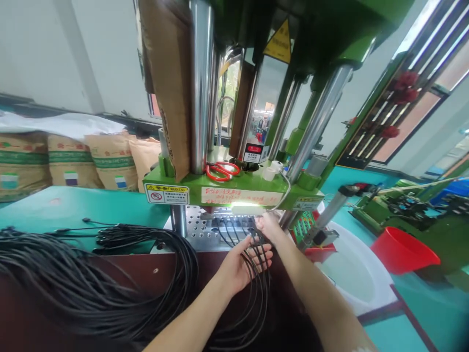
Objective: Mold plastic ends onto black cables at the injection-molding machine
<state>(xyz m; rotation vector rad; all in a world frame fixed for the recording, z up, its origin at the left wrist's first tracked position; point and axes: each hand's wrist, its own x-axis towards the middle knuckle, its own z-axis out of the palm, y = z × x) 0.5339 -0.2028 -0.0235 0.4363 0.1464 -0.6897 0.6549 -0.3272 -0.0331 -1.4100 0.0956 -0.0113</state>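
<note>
My left hand is palm up below the press opening, fingers curled under several black cables that run across it. These cables reach from the metal mould area of the green press and hang in loops below. My right hand is inside the opening at the right of the mould, close to the cable ends. Its fingers look bent and closed, but what they hold is hidden. A lit white lamp hangs just above the mould.
A large bundle of black cables lies on the dark bench at left. Red-handled scissors rest on the press ledge. At right are a control panel with buttons, a white round tub and a red bucket. Paper sacks stand behind.
</note>
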